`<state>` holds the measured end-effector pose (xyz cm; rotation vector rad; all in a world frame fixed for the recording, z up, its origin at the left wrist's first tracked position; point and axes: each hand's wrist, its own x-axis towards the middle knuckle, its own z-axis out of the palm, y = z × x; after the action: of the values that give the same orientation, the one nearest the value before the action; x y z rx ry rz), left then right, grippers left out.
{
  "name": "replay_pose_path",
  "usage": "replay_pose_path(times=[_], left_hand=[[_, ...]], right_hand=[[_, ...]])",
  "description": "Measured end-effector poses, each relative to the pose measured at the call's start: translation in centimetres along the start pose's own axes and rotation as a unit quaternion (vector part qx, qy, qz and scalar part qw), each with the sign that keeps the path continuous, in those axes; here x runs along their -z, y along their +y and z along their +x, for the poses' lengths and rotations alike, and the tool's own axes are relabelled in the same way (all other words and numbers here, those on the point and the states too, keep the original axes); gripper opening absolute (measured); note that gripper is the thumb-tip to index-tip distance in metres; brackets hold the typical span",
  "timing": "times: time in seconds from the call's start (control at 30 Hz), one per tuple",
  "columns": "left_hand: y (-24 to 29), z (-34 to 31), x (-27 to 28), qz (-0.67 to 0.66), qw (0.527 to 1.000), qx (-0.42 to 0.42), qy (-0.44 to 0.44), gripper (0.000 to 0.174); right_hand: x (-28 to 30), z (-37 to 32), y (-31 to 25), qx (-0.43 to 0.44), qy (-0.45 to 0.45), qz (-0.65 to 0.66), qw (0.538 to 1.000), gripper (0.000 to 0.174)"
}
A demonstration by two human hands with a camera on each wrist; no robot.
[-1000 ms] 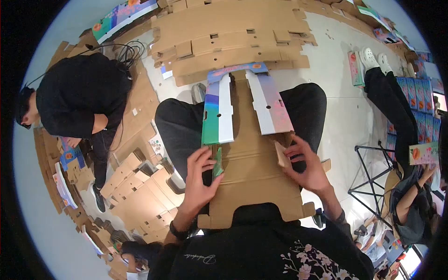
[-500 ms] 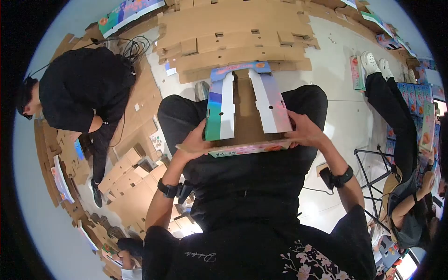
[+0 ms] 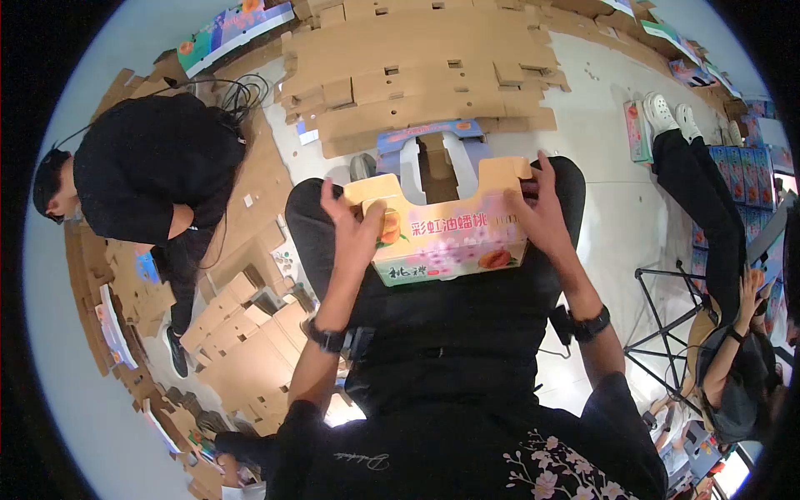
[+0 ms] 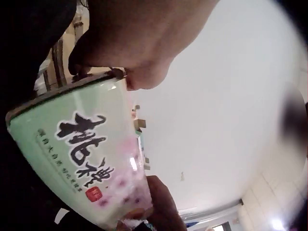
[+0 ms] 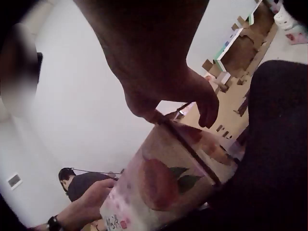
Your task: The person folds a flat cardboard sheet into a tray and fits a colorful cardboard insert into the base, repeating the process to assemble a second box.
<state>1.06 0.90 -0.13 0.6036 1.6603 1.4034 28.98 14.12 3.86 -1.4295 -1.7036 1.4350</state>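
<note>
A printed cardboard box (image 3: 450, 243) with peach pictures and Chinese lettering sits across the person's lap, its near end panel standing up. Through the cut-out, brown inner board shows between white side flaps (image 3: 412, 171). The left hand (image 3: 354, 237) grips the panel's left corner, thumb on the printed face. At the right corner, the right hand (image 3: 542, 218) does likewise, its forefinger raised. The left wrist view shows the box's green corner (image 4: 72, 139) below the left hand (image 4: 139, 48). In the right wrist view, fingers reach over the top beside a printed peach (image 5: 158, 185).
Flattened cardboard sheets (image 3: 433, 50) lie on the floor ahead, with more cardboard (image 3: 250, 333) at the left. Another person in black (image 3: 158, 167) sits at left. At the right are a folding stool frame (image 3: 658, 312), stacked printed boxes (image 3: 742, 175) and another person's legs (image 3: 700, 192).
The near brown flap has gone from lying flat toward the body to standing up, its printed face now showing. Both hands have moved from the side flaps to the panel's upper corners.
</note>
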Motion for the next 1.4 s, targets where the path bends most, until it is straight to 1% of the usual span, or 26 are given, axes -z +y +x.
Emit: replay_pose_path(times=[0.03,0.07,0.1,0.13,0.17,0.23,0.33,0.43,0.5,0.53,0.6,0.63,0.7,0.73,0.77,0.83,0.87,0.93,0.97,1.0,1.1,1.23,1.4], left_hand=[[-1.5,1.0,-0.3,0.017,1.000,0.017,0.020,0.055],[-2.1,1.5,-0.1,0.106,0.993,0.040,-0.022,0.046],[-1.4,1.3,-0.3,0.080,0.993,0.076,-0.034,0.045],[-0.4,0.7,-0.7,0.055,0.991,0.111,-0.049,0.044],[0.1,0.0,-0.8,0.030,0.986,0.149,-0.062,0.043],[-0.5,-0.5,-0.3,0.004,0.984,0.167,-0.063,0.045],[-1.2,-1.1,-0.2,-0.029,0.982,0.179,-0.050,0.044],[-2.0,-0.2,-0.4,-0.064,0.977,0.197,-0.043,0.043],[-3.6,0.6,-0.4,-0.099,0.973,0.205,-0.033,0.042],[-4.1,0.8,-0.4,-0.124,0.968,0.215,-0.041,0.042],[-4.6,0.9,-0.3,-0.173,0.954,0.239,-0.055,0.043],[-4.6,0.3,0.1,-0.140,0.955,0.251,-0.072,0.044],[-3.9,0.3,0.3,-0.077,0.957,0.259,-0.111,0.047],[-2.5,-0.6,0.0,-0.094,0.961,0.234,-0.111,0.054],[-2.1,-1.5,-0.2,-0.094,0.970,0.206,-0.087,0.055],[-1.1,-3.0,-0.8,-0.093,0.984,0.149,-0.039,0.058],[0.0,-3.8,-1.0,-0.062,0.988,0.131,-0.044,0.060],[0.1,-5.0,-0.5,-0.032,0.996,0.064,-0.054,0.059],[0.2,-5.7,-0.3,-0.017,0.998,0.032,-0.060,0.058],[2.1,-6.6,-0.6,0.020,0.998,0.023,-0.052,0.057],[2.9,-8.4,-0.8,0.026,0.997,-0.046,-0.055,0.055],[3.2,-9.4,-0.1,0.138,0.973,-0.171,-0.071,0.056],[1.2,-9.7,1.6,0.131,0.961,-0.225,-0.096,0.058]], right_hand=[[-0.4,0.9,0.7,-0.012,0.020,-0.010,1.000,0.062],[-0.8,1.8,2.3,0.000,0.011,-0.052,0.999,0.055],[-1.2,2.6,4.4,0.011,0.003,-0.095,0.995,0.049],[-1.3,2.9,4.7,0.020,-0.004,-0.137,0.990,0.045],[-1.2,2.7,5.1,0.005,0.002,-0.122,0.993,0.042],[-1.8,1.7,3.8,-0.027,0.010,-0.091,0.995,0.040],[-2.5,1.3,4.5,-0.026,0.033,-0.057,0.997,0.040],[-2.4,2.2,6.6,-0.004,0.025,-0.078,0.997,0.041],[-3.5,2.5,7.9,-0.055,0.023,-0.025,0.998,0.043],[-3.6,2.8,8.3,-0.077,0.024,0.002,0.997,0.044],[-3.4,3.2,8.7,-0.074,0.005,0.041,0.996,0.048],[-3.5,2.9,8.8,-0.075,-0.008,0.062,0.995,0.050],[-2.7,3.0,8.9,-0.070,-0.021,0.017,0.997,0.051],[-2.6,2.3,8.8,-0.072,-0.027,-0.005,0.997,0.052],[-2.5,1.7,8.8,-0.061,-0.022,0.004,0.998,0.052],[-1.9,0.2,6.8,-0.038,-0.010,0.021,0.999,0.053],[-1.7,-0.7,5.6,-0.023,-0.006,0.024,0.999,0.053],[-1.5,-2.0,2.9,0.011,0.002,0.030,1.000,0.053],[-1.5,-2.7,2.9,0.021,0.011,0.036,0.999,0.053],[-1.4,-3.4,3.0,0.028,0.019,0.042,0.999,0.054],[-1.4,-5.2,1.7,0.062,0.031,0.070,0.995,0.055],[-1.1,-7.1,1.3,0.096,0.040,0.073,0.992,0.057],[-0.9,-8.2,0.9,0.118,0.042,0.069,0.990,0.058]])
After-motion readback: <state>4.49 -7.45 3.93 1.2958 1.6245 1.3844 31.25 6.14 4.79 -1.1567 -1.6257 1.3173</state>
